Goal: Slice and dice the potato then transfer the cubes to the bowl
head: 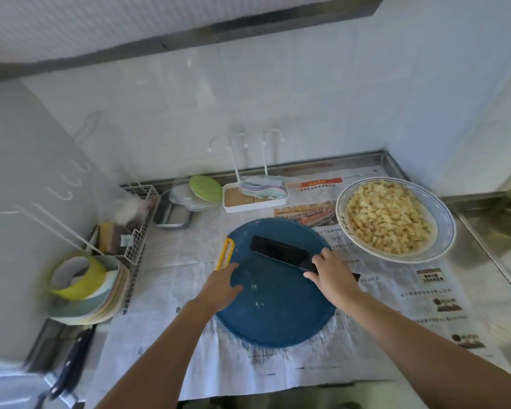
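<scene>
A round blue cutting board [278, 317] with a yellow handle lies on newspaper in the middle of the counter. Only small pale potato scraps [255, 293] remain on it. A black cleaver [278, 250] lies flat on the board's far part. My right hand [332, 274] grips its handle at the board's right edge. My left hand [223, 283] rests on the board's left edge, fingers relaxed. To the right stands a wide white bowl [446, 228] heaped with potato cubes [388, 215].
Newspaper [322, 370] covers the counter. A stack of plates [89, 293] and a wire rack [136, 228] stand at the left, a dark-handled knife [71, 364] near the front left. A white tray [254, 199] and lidded container [189, 196] sit at the back wall.
</scene>
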The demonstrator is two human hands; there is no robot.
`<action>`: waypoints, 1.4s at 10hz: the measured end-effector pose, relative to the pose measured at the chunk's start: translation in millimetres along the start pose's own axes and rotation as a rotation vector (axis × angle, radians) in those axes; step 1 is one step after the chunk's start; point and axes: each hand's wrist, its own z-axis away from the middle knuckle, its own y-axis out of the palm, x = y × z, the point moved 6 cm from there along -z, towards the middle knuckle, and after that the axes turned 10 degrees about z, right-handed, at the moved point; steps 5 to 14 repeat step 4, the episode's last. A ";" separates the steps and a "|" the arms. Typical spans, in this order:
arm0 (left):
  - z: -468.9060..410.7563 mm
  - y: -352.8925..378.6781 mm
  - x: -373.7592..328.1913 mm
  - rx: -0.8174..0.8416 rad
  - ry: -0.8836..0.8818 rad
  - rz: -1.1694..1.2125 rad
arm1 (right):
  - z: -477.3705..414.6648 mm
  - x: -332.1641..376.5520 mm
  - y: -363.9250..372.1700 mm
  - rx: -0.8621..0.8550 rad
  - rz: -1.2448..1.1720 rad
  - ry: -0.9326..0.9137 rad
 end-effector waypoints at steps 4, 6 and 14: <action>6.6 11.9 -2.8 -0.026 0.054 -0.136 | -6.5 -7.7 -11.7 0.030 -0.105 0.042; 6.6 11.9 -2.8 -0.026 0.054 -0.136 | -6.5 -7.7 -11.7 0.030 -0.105 0.042; 6.6 11.9 -2.8 -0.026 0.054 -0.136 | -6.5 -7.7 -11.7 0.030 -0.105 0.042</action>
